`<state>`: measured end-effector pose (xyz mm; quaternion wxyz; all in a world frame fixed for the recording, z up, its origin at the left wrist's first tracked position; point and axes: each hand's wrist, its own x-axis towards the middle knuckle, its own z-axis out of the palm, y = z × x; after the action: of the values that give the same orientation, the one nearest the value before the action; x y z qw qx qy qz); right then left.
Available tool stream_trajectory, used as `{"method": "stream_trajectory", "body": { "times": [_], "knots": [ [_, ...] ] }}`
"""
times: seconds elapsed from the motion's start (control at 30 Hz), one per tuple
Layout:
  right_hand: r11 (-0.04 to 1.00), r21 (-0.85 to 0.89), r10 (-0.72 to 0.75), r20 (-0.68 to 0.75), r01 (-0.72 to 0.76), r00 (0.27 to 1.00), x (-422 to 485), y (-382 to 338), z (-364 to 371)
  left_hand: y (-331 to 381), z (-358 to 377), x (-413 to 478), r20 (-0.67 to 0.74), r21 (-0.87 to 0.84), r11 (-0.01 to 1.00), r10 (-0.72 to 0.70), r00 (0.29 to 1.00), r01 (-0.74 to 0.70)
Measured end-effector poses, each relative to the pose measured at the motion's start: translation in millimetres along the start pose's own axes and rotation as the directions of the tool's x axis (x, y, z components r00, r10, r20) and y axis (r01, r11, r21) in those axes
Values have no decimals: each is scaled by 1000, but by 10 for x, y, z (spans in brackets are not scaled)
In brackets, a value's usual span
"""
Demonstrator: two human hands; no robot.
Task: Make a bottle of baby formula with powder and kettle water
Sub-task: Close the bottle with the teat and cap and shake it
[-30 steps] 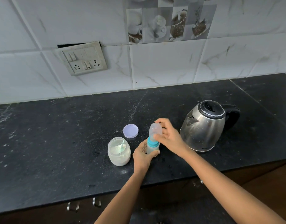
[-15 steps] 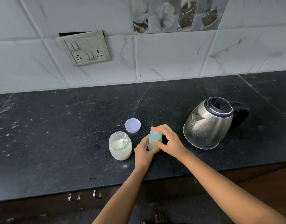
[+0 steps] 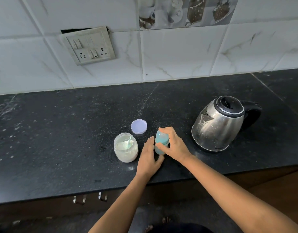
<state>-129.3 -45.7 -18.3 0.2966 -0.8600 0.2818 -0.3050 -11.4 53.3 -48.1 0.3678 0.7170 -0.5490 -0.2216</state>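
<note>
The bottle (image 3: 161, 142) stands between jar (image 3: 126, 147) and kettle (image 3: 218, 123), lid (image 3: 139, 126) behind.

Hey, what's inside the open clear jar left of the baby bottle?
The clear plastic jar holds white powder and a pale green scoop handle leaning toward its rim. The handle's lower end disappears into the powder, so the scoop's bowl is hidden.

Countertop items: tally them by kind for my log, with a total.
kettle: 1
baby bottle: 1
powder jar: 1
loose lid: 1
scoop standing in the jar: 1
Total: 5
</note>
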Motion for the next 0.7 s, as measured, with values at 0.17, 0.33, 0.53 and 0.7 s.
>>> {"method": "stream_trajectory", "body": {
  "times": [0.17,0.33,0.53,0.7],
  "knots": [
    [991,100,77,110,-88,991,-83,35,12,-147,-32,-34,30,297,952,62,998,-69],
    [956,206,175,163,-207,971,30,53,-114,-326,-23,-9,98,398,905,119,988,-148],
    [710,579,454,58,-400,889,181,49,-303,-404,6,19,48,329,943,42,998,-56],
    [230,840,564,296,-491,771,338,1,-331,-419,11,51,48,296,954,29,998,-42]
  ]
}}
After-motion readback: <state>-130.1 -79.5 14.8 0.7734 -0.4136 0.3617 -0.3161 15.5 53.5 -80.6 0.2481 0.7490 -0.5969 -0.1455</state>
